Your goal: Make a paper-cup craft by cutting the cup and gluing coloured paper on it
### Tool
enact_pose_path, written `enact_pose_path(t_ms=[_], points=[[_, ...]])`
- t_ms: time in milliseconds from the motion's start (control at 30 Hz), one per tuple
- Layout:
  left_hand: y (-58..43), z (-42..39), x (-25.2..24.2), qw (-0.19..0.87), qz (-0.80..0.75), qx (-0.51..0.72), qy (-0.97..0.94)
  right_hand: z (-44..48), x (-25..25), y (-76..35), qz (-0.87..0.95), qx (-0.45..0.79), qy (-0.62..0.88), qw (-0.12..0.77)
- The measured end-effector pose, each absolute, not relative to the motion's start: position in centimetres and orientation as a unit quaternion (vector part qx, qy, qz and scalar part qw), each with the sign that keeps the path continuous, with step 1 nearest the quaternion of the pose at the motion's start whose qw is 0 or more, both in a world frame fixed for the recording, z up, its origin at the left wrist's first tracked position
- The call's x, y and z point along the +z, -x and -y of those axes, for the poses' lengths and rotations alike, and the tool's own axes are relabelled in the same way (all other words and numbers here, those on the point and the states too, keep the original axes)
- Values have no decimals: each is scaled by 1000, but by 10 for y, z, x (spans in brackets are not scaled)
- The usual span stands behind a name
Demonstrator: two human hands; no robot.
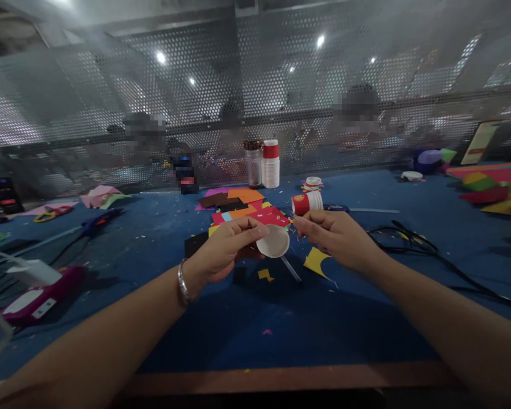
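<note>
My left hand [227, 247], with a silver bangle at the wrist, pinches a small white paper disc [273, 241] above the blue table [255, 324]. My right hand [336, 236] is closed, its fingertips close to the disc's right edge; whether it grips anything is hidden. A red and white paper cup [307, 202] lies on its side just behind my right hand. Under the hands lie a thin clear stick [290, 268] and a yellow paper scrap [317, 261].
Coloured paper sheets [247, 210] lie in a pile behind the hands. A stack of cups [271, 165] and a clear jar [252, 163] stand by the perforated screen. Black cables [413, 244] run right. A purple glue gun [38, 298] and scissors [53, 213] lie left.
</note>
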State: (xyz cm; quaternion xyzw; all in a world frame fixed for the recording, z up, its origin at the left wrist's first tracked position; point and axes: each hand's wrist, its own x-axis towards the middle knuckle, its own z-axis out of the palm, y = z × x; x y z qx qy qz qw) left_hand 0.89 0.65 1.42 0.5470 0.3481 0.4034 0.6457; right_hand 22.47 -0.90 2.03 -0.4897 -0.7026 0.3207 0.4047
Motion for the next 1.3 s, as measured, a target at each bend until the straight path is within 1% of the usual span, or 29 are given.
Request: enact_pose_path(t_ms=[100,333,500,600,700,833,967,1300], points=[[-9,-8,15,675,-345,405,-511,10,18,-220,670,387,476,418],[-11,-9,14,703,-334,417,-469,12,16,-216,631,475,448,419],[-11,-8,13,712,-313,422,-465,14,17,-215,631,490,442,408],[-12,-9,12,708,-308,450,-448,14,18,-215,622,488,449,416],[-13,-10,12,665,-301,521,-442,14,18,-215,620,478,465,413],[-13,-9,8,555,-296,578,-520,16,19,-214,628,483,483,371],[-10,-7,5,481,-295,572,-595,17,22,-213,629,486,496,350],[-13,5,15,399,-304,559,-660,16,19,-215,629,496,478,360]])
